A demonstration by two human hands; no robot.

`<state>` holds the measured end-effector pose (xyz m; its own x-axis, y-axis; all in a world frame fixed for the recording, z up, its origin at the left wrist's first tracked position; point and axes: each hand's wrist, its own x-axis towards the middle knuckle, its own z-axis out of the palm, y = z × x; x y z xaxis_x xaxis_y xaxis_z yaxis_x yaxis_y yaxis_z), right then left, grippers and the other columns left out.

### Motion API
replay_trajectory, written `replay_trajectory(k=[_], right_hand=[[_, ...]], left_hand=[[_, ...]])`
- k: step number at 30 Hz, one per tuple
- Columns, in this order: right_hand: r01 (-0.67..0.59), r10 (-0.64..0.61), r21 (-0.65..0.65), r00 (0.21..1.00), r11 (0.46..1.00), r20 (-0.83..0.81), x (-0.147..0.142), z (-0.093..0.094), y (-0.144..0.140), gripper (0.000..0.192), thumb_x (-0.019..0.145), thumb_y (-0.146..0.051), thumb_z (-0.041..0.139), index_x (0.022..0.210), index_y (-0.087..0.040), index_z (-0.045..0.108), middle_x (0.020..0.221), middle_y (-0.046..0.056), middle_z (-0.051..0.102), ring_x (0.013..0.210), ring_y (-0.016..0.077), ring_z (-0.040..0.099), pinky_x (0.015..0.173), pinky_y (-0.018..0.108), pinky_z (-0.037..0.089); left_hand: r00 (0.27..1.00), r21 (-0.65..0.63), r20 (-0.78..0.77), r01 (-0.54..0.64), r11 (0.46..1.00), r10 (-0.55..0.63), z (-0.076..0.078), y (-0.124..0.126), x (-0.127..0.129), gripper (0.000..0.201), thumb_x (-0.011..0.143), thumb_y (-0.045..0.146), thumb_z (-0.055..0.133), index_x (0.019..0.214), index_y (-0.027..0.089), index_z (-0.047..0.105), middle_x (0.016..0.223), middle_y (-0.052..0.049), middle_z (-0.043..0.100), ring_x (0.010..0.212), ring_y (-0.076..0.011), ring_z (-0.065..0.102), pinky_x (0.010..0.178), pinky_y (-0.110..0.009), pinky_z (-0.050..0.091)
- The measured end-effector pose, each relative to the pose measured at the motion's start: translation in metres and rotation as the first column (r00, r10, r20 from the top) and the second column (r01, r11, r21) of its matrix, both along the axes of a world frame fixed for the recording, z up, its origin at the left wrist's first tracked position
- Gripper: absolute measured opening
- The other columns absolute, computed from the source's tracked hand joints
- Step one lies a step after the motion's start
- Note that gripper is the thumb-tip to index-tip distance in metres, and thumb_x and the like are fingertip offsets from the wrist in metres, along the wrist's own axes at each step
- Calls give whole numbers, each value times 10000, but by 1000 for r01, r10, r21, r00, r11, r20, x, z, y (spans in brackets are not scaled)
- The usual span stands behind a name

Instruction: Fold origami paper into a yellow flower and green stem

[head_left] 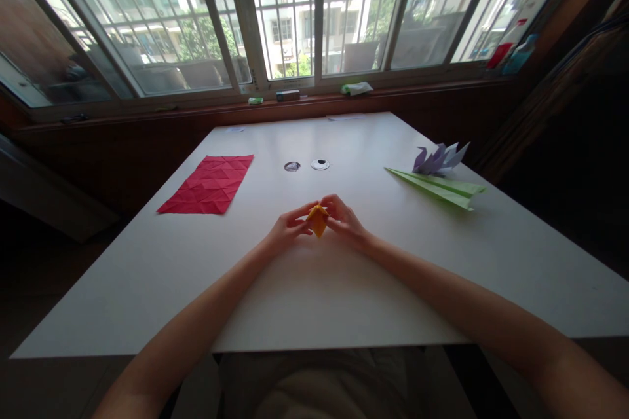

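A small folded piece of orange-yellow paper point(319, 222) is held between both hands over the middle of the white table. Its lower end comes to a point toward me. My left hand point(289, 226) pinches its left side, with the thumb and fingers closed on the edge. On the other side my right hand point(345, 219) grips the paper's right edge and top, its index finger bent over it. The fingertips partly cover the folds, so the paper's far side is hidden.
Creased red paper point(209, 184) lies at the left of the white table point(314, 301). Two round discs point(320, 164) sit beyond my hands. To the right are a green paper plane point(437, 188) and purple folded paper figures point(439, 158). A barred window stands behind.
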<state>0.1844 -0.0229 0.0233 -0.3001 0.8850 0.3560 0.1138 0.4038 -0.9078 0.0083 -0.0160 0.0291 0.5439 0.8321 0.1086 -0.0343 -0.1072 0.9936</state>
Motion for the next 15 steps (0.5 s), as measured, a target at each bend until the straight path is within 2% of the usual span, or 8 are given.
replay_trajectory(k=[4, 9, 15], right_hand=[[9, -8, 8, 999, 1000, -31, 2, -6, 3, 192, 777, -329, 501, 924, -217, 448, 922, 30, 610, 792, 159, 613, 645, 275, 496], [7, -7, 3, 999, 1000, -48, 1, -6, 4, 195, 783, -345, 499, 925, -212, 504, 1010, 35, 609, 853, 162, 606, 710, 297, 495], [55, -56, 14, 997, 998, 49, -2, 1, 1, 247, 773, -385, 523, 934, -203, 570, 934, 47, 642, 783, 170, 621, 675, 308, 501]], left_hand=[[998, -48, 41, 47, 998, -45, 6, -4, -1, 476, 728, 334, 583, 1187, 237, 503, 1245, -77, 498, 1098, -278, 485, 780, -323, 473], [992, -129, 114, 65, 989, -50, 3, -4, -2, 447, 731, 329, 580, 1164, 234, 525, 1253, -75, 491, 1133, -281, 455, 835, -356, 439], [973, -238, 229, 66, 969, -10, 1, 1, -2, 423, 708, 278, 593, 1121, 193, 568, 1201, -89, 537, 1157, -279, 435, 901, -364, 386]])
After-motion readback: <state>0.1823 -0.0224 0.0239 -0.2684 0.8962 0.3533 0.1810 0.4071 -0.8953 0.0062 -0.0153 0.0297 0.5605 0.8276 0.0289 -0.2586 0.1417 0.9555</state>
